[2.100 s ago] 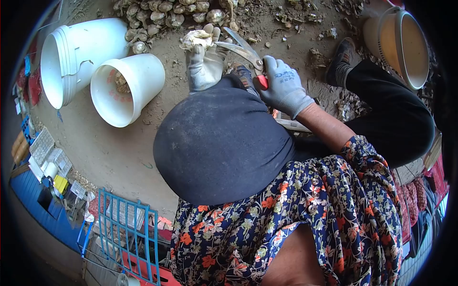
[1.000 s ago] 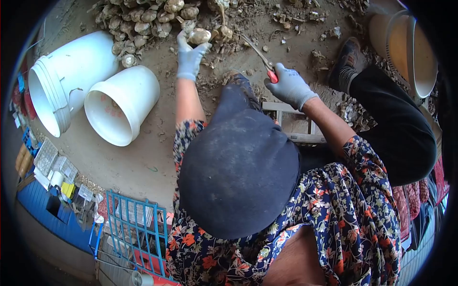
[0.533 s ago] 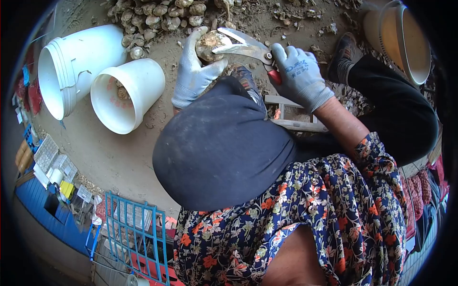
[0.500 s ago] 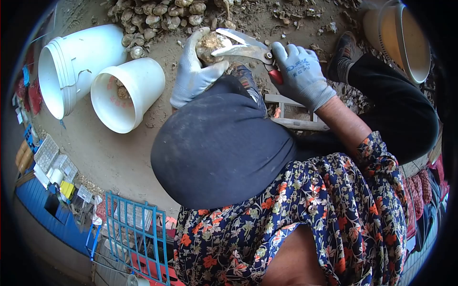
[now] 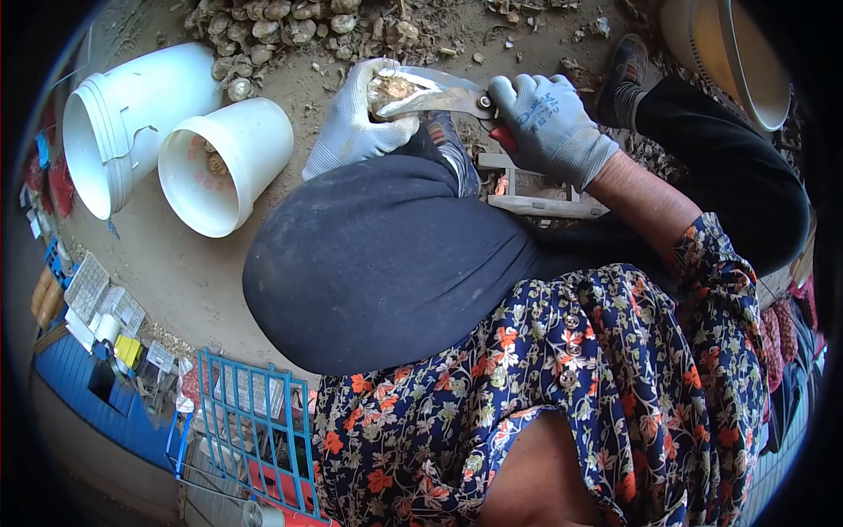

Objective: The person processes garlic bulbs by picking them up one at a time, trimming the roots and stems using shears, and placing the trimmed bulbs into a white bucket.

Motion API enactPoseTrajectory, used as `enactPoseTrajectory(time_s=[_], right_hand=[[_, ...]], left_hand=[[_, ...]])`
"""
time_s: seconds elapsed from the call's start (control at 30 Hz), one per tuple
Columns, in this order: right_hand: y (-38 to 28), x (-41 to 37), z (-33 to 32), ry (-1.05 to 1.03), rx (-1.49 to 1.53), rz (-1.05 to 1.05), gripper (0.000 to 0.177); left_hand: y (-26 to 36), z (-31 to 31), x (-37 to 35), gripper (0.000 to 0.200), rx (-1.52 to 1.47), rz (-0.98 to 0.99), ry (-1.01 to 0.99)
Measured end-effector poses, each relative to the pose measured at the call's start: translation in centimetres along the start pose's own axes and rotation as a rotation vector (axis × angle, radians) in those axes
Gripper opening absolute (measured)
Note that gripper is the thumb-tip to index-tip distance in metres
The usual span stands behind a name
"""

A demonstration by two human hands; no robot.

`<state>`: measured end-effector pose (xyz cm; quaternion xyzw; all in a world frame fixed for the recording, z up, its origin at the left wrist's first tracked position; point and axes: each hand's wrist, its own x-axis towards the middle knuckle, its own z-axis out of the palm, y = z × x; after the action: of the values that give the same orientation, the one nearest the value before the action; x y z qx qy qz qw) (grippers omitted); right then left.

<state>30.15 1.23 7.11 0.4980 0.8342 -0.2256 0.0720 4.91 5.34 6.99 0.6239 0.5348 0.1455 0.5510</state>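
My left hand (image 5: pixel 356 123), in a grey-white glove, is wrapped round a garlic bulb (image 5: pixel 395 89) above my bent knee. The gloved right hand (image 5: pixel 549 123) is closed on the red handles of a pair of shears (image 5: pixel 452 93). Their two long blades lie on either side of the bulb, slightly apart, with the tips near the fingers of my left hand. The palm side of the right hand and most of the handles are hidden.
Two white buckets (image 5: pixel 259 145) (image 5: pixel 145 105) lie tipped at the left, the nearer one with a bulb inside. A heap of bulbs (image 5: pixel 263 31) is at the top. A wooden frame (image 5: pixel 549 206) stands between my legs; a large tub (image 5: pixel 764 70) is at top right.
The shear blades have come closer together around the bulb. The bulb has turned in my left hand, and the view has shifted slightly.
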Motion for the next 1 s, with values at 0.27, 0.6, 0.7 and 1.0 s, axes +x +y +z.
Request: enactPoseTrajectory(time_s=[0.27,0.6,0.7,1.0], right_hand=[[0.2,-0.4,3.6,-0.087,0.390,0.132,0.031],[-1.1,-0.9,2.7,-0.054,0.760,0.380,0.034],[-1.9,-0.7,1.1,-0.169,0.978,0.332,0.044],[-4.9,4.3,0.5,-0.064,0.887,0.318,0.050]], left_hand=[[-1.0,0.6,0.9,0.062,-0.193,-0.080,-0.021],[-1.9,1.0,2.2,0.059,-1.099,0.404,0.213],[-2.9,0.9,2.0,0.054,-1.294,0.275,0.299],[-1.6,2.1,2.2,0.046,-0.998,0.165,0.336]])
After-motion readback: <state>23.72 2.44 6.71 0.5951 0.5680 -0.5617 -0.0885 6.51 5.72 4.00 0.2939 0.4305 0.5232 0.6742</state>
